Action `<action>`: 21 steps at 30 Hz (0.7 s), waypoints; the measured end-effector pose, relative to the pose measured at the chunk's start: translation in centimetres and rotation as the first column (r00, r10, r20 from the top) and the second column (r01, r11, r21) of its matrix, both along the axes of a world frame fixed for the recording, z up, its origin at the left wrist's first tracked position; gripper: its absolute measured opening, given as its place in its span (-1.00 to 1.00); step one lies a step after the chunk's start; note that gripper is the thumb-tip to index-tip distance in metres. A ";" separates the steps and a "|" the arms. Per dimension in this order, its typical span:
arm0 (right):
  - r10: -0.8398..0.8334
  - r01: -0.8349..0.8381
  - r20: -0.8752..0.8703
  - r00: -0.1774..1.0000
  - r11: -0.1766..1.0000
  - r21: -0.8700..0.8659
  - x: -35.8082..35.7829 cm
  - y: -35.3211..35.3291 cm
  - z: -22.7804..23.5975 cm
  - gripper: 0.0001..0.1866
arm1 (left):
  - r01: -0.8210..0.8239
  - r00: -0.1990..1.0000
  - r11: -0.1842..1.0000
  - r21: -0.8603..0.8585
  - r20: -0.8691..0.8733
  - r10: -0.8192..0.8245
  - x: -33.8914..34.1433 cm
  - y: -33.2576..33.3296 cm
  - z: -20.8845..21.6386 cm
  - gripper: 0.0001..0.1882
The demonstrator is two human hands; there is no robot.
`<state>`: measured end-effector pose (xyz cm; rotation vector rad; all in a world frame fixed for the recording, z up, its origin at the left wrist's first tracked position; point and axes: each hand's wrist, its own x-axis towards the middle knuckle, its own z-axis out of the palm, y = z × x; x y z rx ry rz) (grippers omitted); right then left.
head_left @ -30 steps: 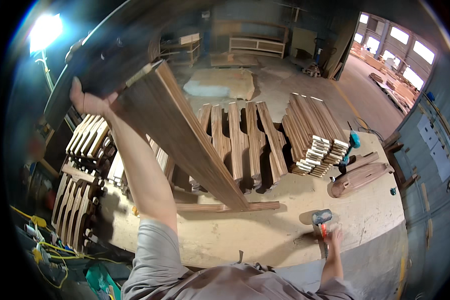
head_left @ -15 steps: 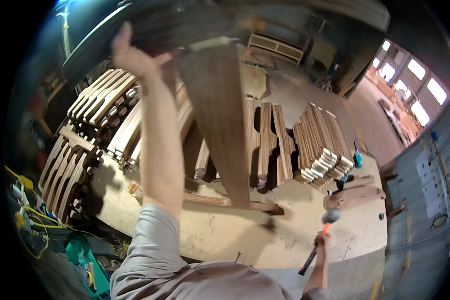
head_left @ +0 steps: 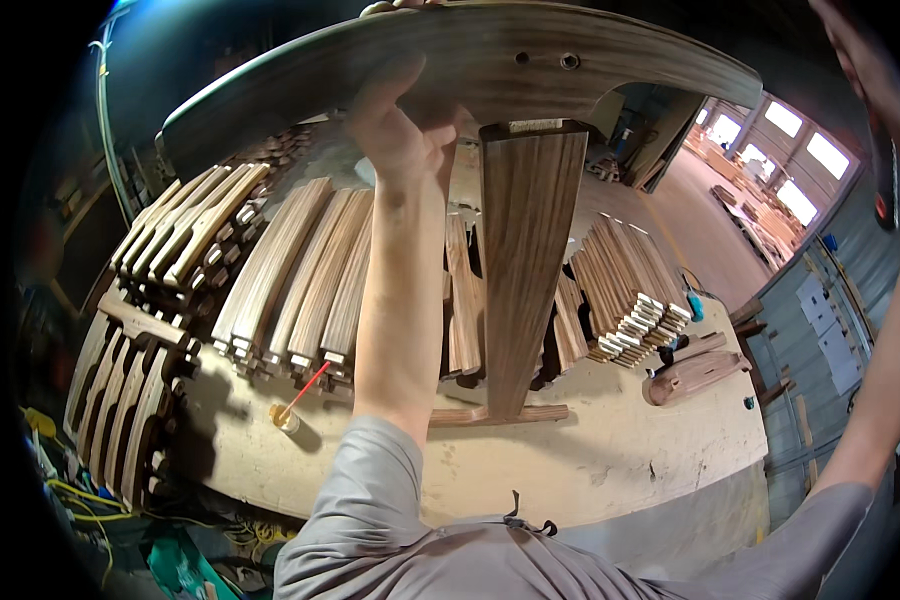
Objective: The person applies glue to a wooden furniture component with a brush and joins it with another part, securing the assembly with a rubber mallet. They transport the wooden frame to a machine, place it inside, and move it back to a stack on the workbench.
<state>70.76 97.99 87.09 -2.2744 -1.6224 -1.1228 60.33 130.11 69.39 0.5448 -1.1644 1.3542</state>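
A long curved dark wooden rail [head_left: 630, 65], with two holes in its face, spans the top of the view. My left hand [head_left: 398, 125] grips it, thumb on the near side and fingertips over its upper edge. Below the rail stands a tapered wooden post [head_left: 532, 270], its pale tenon at the rail's underside. The post's foot meets a wooden crosspiece [head_left: 450, 416] lying on the workbench [head_left: 570, 470]. At the upper right, my raised right hand [head_left: 865, 75] is closed round the black handle of a mallet [head_left: 883, 190]; the mallet's head is out of view.
Behind the post lie rows of wooden slats [head_left: 290, 260] and a stack of tenoned pieces [head_left: 630, 290]. Shaped parts [head_left: 130, 400] are piled at the left. A small glue pot [head_left: 284, 418] with a red stick stands on the bench. Wooden pieces [head_left: 700, 375] lie at right.
My right hand has lifted the mallet from above the bench to the upper right. My left hand has moved right with the rail, which now sits over the more upright post.
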 end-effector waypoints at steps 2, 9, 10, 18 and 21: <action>-0.062 0.067 0.065 0.996 0.994 -0.087 -3.0 3.7 -0.1 -0.74 | 0.032 0.999 0.999 -0.007 0.007 -0.031 0.3 0.3 -0.1 -0.55; -0.220 0.274 0.240 0.945 0.935 -0.223 -11.9 10.7 -0.6 -0.66 | -0.037 0.984 0.970 -0.239 -0.179 -0.007 0.2 0.3 -1.7 -0.54; -0.199 0.256 0.254 0.947 0.942 -0.217 -12.0 10.8 -1.2 -0.67 | -0.107 0.972 0.947 -0.304 -0.232 0.035 -0.2 0.3 -2.2 -0.54; -0.105 0.167 0.396 0.912 0.978 -0.125 -9.9 11.4 -3.0 -0.73 | 0.080 0.995 0.960 -0.268 0.080 -0.061 -3.8 1.9 -1.5 -0.50; -0.122 0.222 0.401 0.908 0.952 -0.212 -10.1 12.1 -2.7 -0.76 | 0.179 0.983 0.946 -0.270 0.010 -0.183 -3.3 5.8 -4.8 -0.54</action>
